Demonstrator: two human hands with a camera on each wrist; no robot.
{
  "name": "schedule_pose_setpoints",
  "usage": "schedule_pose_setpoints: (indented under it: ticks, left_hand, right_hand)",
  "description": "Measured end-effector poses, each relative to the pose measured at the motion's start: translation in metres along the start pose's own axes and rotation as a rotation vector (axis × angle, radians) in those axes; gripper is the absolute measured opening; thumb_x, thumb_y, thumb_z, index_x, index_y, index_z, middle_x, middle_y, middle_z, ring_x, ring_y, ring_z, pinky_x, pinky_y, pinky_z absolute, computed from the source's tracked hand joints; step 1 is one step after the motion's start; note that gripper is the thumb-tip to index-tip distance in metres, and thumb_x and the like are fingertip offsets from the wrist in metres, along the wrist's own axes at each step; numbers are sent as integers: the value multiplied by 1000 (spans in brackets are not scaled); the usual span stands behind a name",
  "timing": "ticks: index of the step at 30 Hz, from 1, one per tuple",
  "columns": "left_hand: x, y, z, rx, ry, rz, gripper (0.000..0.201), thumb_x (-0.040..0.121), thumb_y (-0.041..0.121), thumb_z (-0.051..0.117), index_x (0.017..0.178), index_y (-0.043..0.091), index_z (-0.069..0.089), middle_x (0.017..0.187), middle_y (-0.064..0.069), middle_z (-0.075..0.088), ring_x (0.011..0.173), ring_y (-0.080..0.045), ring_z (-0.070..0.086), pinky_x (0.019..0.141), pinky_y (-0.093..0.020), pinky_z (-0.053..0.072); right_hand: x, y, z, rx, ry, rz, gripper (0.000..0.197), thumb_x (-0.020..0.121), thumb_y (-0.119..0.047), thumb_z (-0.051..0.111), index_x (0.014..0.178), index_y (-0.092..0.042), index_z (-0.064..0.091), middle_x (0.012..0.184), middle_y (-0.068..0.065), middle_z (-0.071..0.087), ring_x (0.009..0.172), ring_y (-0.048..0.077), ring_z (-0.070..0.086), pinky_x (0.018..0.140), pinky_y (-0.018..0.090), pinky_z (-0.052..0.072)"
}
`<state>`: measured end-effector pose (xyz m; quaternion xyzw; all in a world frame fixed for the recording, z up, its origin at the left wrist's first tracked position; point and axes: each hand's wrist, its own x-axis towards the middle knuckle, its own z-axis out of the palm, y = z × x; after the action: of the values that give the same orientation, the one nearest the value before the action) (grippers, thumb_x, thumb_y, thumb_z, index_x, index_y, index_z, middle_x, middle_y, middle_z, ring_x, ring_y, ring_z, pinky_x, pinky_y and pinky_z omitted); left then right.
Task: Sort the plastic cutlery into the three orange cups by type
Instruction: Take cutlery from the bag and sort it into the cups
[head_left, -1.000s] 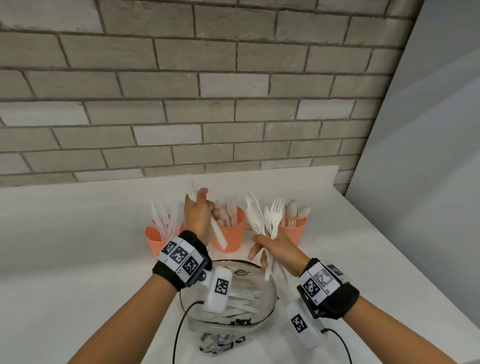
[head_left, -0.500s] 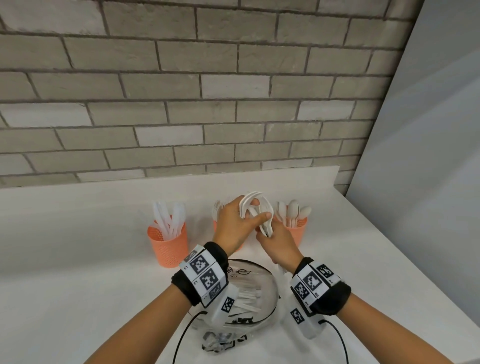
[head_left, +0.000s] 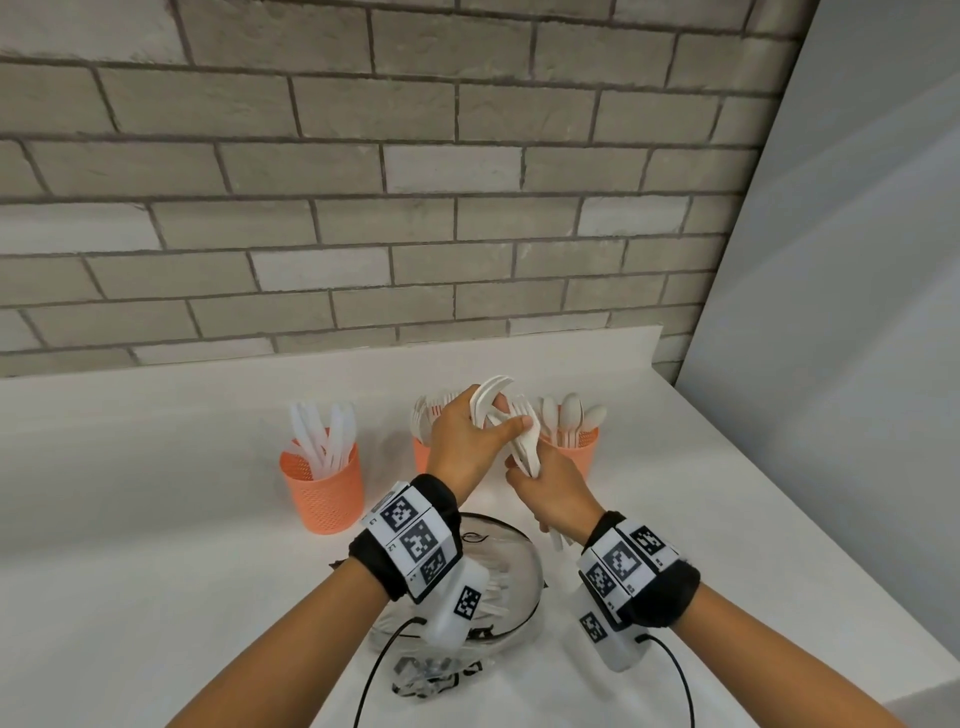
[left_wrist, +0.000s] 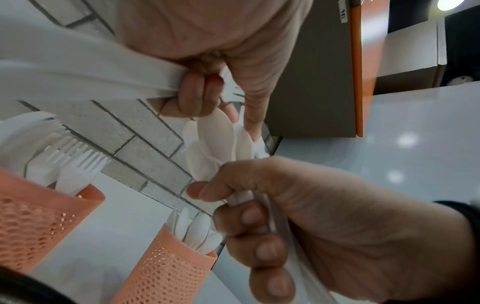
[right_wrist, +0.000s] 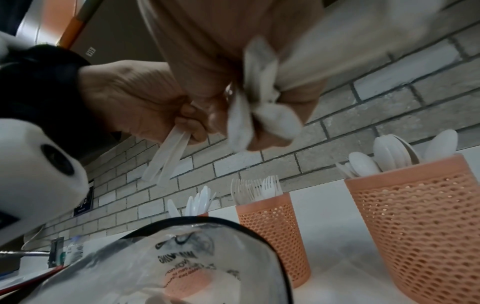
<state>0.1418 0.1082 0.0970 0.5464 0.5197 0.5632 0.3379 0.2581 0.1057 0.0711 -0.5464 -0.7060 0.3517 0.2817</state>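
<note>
Three orange mesh cups stand in a row: the knife cup (head_left: 323, 488) left, the fork cup (head_left: 422, 457) in the middle and half hidden, the spoon cup (head_left: 574, 452) right. My right hand (head_left: 524, 467) grips a bundle of white cutlery (head_left: 524, 447) by its handles, just in front of the spoon cup. Spoon bowls (left_wrist: 215, 139) fan out above its fist. My left hand (head_left: 498, 421) meets it from the left, fingers curled round two white pieces (right_wrist: 168, 156) of that bundle, thumb on the spoons. I cannot tell their type.
A clear plastic bag (head_left: 511, 577) with more white cutlery lies on the white counter (head_left: 156, 519) under my wrists. The brick wall (head_left: 363, 234) rises behind the cups and a grey panel (head_left: 831, 364) closes the right side. Cables trail from both wrist cameras.
One second ago my left hand held a fork over the middle cup. It has since moved right to the bundle and taken hold of pieces there. The right hand shifted slightly forward.
</note>
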Motion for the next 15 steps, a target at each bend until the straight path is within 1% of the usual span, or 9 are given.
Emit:
schedule_pose_setpoints:
  ticks: [1, 2, 3, 5, 6, 8, 10, 12, 15]
  left_hand:
    - [0, 0, 0, 5, 25, 3, 14, 76, 12, 73, 80, 14, 60, 73, 6, 61, 68, -6, 57, 63, -9, 45]
    - [1, 1, -1, 2, 53, 5, 15, 79, 12, 71, 75, 17, 57, 69, 6, 58, 65, -7, 55, 61, -9, 44]
    - [2, 1, -2, -18, 79, 1, 17, 82, 13, 68, 74, 18, 54, 67, 5, 55, 63, -9, 54, 63, -14, 45]
    - [4, 4, -5, -73, 135, -27, 12, 89, 16, 58, 80, 18, 50, 69, 1, 54, 65, -17, 52, 70, -33, 47]
    - [6, 6, -8, -105, 167, -43, 9, 92, 17, 53, 84, 17, 48, 71, 0, 58, 64, -19, 52, 68, -37, 48]
    - [10, 9, -14, -192, 224, -69, 5, 96, 16, 44, 92, 13, 45, 71, 2, 66, 54, -16, 52, 56, -25, 48]
    - [15, 12, -23, -239, 282, -98, 10, 98, 19, 41, 99, 9, 43, 67, 1, 66, 46, -11, 53, 46, -17, 44]
    - [22, 11, -34, -295, 360, -149, 9, 98, 21, 41, 96, 13, 40, 65, 0, 55, 49, -12, 50, 47, -21, 42]
    - [27, 6, -49, -305, 396, -239, 11, 97, 18, 44, 89, 10, 46, 64, 0, 40, 50, -11, 42, 41, -16, 38]
  right_hand:
    - [0, 1, 0, 0, -11, 19, 30, 89, -18, 47, 118, -12, 48, 70, -1, 50, 51, 13, 48, 33, 20, 40]
    - [0, 2, 0, -2, -20, 37, 29, 88, -19, 48, 115, -11, 49, 70, -1, 49, 53, 13, 49, 34, 22, 42]
    - [-1, 2, 0, -5, -25, 54, 27, 87, -20, 49, 112, -10, 50, 70, -1, 48, 55, 14, 49, 35, 24, 44]
    - [-2, 5, 0, -3, -23, 73, 25, 85, -26, 54, 106, -12, 51, 75, 1, 51, 59, 13, 50, 35, 23, 43]
    - [-3, 6, 0, 6, -21, 77, 28, 84, -31, 57, 106, -13, 52, 79, 2, 54, 61, 13, 51, 35, 22, 41]
    - [-5, 6, -1, 25, -9, 89, 36, 82, -41, 61, 103, -13, 54, 79, -1, 55, 60, 12, 51, 35, 20, 38]
    - [-6, 7, -2, 27, -4, 80, 40, 81, -47, 64, 94, -11, 54, 67, -6, 49, 56, 10, 47, 38, 20, 36]
    - [-6, 8, -3, 62, -15, 52, 40, 81, -48, 64, 87, -10, 53, 58, -7, 42, 51, 9, 41, 42, 20, 31]
    - [-6, 8, -6, 276, -52, 95, 39, 87, -45, 57, 97, -8, 55, 54, -4, 34, 42, 8, 31, 36, 18, 26]
